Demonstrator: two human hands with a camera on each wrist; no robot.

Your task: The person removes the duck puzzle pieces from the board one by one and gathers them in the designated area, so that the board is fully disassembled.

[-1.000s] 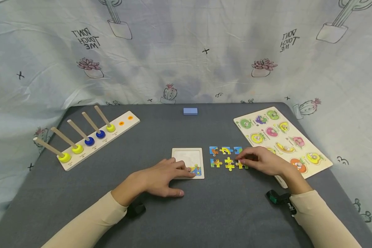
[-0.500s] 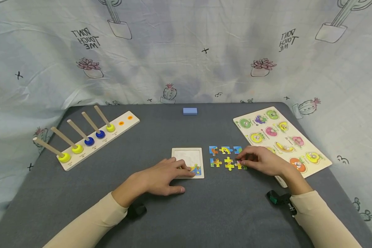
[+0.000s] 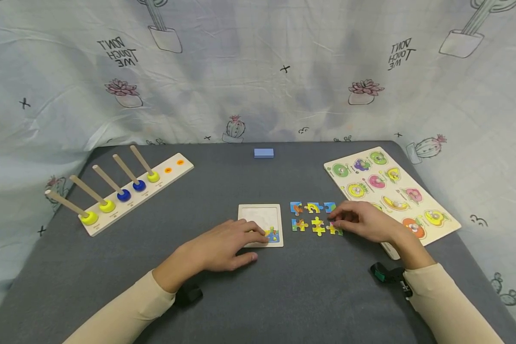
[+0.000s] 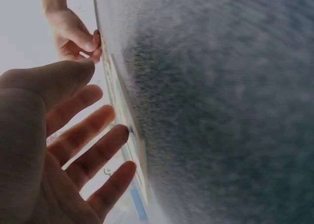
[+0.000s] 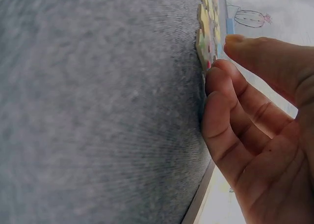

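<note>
A small pale wooden puzzle tray (image 3: pixel 258 213) lies flat on the grey table, with a colourful jigsaw piece (image 3: pixel 273 234) in its lower right corner. My left hand (image 3: pixel 225 243) rests its extended fingertips over the tray's lower part, thumb spread off it; in the left wrist view the fingers (image 4: pixel 93 150) are spread with nothing between them. Right of the tray, several loose jigsaw pieces (image 3: pixel 318 226) lie in two rows. My right hand (image 3: pixel 365 222) hovers at the lower right piece (image 3: pixel 334 230), fingers loosely curled, thumb apart from them; in the right wrist view nothing shows gripped. Whether a fingertip touches that piece is hard to tell.
A fruit puzzle board (image 3: pixel 402 184) lies at right, partly under my right hand and forearm. At left stands a peg board (image 3: pixel 172 167) with upright dowels and yellow and blue rings. A blue block (image 3: pixel 263 153) sits near the back edge, before a patterned curtain (image 3: pixel 258 62).
My left fingers have drawn back slightly to the left on the tray, and the thumb has shifted up a little. My right hand and the pieces have hardly moved.
</note>
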